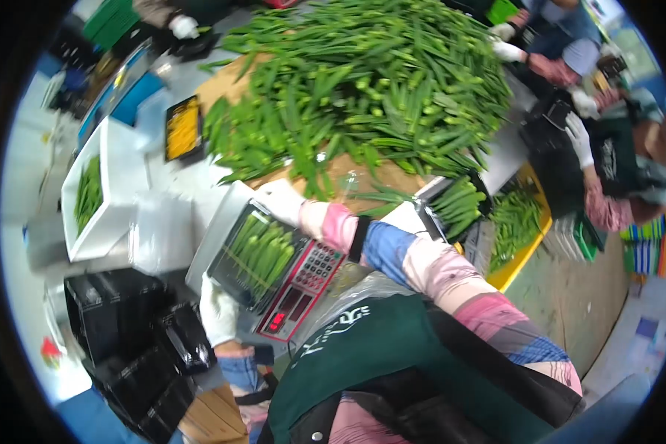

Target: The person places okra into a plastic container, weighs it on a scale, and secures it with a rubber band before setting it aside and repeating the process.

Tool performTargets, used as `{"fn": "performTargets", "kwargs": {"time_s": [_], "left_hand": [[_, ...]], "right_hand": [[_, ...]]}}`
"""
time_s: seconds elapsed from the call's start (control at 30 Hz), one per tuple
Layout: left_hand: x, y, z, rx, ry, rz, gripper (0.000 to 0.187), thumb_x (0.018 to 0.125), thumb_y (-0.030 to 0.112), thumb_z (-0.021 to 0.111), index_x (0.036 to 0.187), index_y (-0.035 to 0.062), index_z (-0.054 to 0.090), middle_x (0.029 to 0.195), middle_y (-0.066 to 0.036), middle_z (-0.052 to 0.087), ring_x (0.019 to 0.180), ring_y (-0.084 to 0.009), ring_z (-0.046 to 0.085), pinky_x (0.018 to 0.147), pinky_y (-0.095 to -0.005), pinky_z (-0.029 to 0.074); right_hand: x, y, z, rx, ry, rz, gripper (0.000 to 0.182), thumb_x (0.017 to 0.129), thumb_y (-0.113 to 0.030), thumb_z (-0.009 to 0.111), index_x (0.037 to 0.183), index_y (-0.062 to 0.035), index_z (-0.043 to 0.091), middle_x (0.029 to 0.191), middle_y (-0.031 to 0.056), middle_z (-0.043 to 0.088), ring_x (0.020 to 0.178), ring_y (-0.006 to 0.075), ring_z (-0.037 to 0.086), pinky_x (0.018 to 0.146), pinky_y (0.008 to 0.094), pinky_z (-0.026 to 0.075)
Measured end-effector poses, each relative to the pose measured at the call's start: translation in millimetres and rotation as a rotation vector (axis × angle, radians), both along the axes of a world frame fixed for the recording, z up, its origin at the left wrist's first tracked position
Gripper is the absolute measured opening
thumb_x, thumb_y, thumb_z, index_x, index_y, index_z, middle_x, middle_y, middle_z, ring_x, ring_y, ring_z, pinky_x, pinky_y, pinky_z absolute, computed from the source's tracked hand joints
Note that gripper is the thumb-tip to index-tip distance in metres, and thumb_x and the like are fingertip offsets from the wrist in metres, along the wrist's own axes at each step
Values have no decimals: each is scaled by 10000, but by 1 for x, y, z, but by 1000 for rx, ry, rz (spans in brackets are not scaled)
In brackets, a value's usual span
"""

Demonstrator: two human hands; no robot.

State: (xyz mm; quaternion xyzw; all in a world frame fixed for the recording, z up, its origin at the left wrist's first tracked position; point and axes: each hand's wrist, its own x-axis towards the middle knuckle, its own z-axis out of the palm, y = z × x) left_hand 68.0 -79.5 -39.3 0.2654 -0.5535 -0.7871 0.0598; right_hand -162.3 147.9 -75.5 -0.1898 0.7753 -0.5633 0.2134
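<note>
A black tray of okra (263,255) lies on a scale with a red-edged keypad (318,266) and red lit digits. My left hand (218,314), in a white glove, grips the tray's lower-left edge. Across from it, my right hand (281,201), also gloved, holds the tray's upper edge near the corner. The fingertips of both hands are partly hidden or blurred. Just beyond the scale spreads a large heap of loose okra (377,89).
Stacked black trays (118,318) stand left. A white foam box (103,185) holds okra; a black tray of orange pieces (183,129) is nearby. Another okra tray (455,207) and a yellow crate (525,251) lie right. Co-workers' gloved hands (581,140) are at upper right.
</note>
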Motion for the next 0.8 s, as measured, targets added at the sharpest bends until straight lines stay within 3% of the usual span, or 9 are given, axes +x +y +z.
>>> {"fn": "performTargets", "kwargs": {"time_s": [0.07,0.1,0.2,0.27,0.33,0.5,0.6,0.7,0.8], "left_hand": [[-22,17,29,622,-34,101,340,1060,160,524,1327,-45,570,1338,-122,609,1228,-197,566,1085,-325,419],[-24,18,27,452,-29,72,350,1068,182,510,1328,-43,571,1335,-120,610,1226,-198,567,1085,-332,421],[-32,21,34,-134,-45,-18,383,1084,232,477,1334,-42,573,1334,-116,609,1226,-199,567,1088,-351,422],[-41,43,50,-599,-79,-63,397,1086,244,466,1339,-43,572,1345,-115,603,1234,-197,562,1090,-357,422],[-44,47,46,-352,-63,-11,393,1074,235,493,1360,-21,576,1351,-106,598,1204,-205,583,1052,-345,460],[-36,5,15,233,-81,66,426,1017,143,581,1383,-66,526,1373,-125,584,1260,-214,557,1116,-341,421],[-31,0,20,341,-80,-6,443,1001,95,592,1401,-72,501,1393,-129,570,1271,-229,554,1137,-348,414],[-31,3,21,271,-68,-10,461,1009,80,572,1432,-70,470,1410,-133,555,1266,-213,554,1128,-331,411],[-35,34,45,-178,-40,-135,485,1016,74,557,1466,-62,435,1401,-126,554,1227,-180,561,1100,-305,412]], "right_hand": [[-2,-6,-36,-113,227,-29,267,950,-246,610,935,4,701,806,137,698,741,146,638,704,346,513],[-2,-3,-31,-109,299,-45,251,948,-234,601,936,-5,705,805,143,699,734,161,632,703,342,512],[5,5,2,-171,-201,-130,254,948,-230,593,931,-2,702,791,138,692,711,195,626,702,345,509],[9,2,8,-208,-171,-167,266,959,-244,588,926,-11,711,777,118,682,716,153,615,705,340,507],[9,5,14,-137,-282,-169,256,960,-239,600,946,-17,728,814,118,708,751,159,637,733,339,517],[12,8,3,-321,-384,-188,251,944,-225,636,1012,-11,747,922,104,747,849,166,672,824,313,530],[14,21,10,-370,-427,-159,259,943,-213,641,1052,-7,753,988,103,754,911,148,681,867,294,530],[17,21,12,-430,-584,-179,254,939,-192,642,1085,-13,749,997,90,757,912,136,681,854,283,532],[19,29,19,-426,-330,-141,242,937,-159,635,1103,-20,744,1000,70,754,884,129,670,823,268,531]]}}
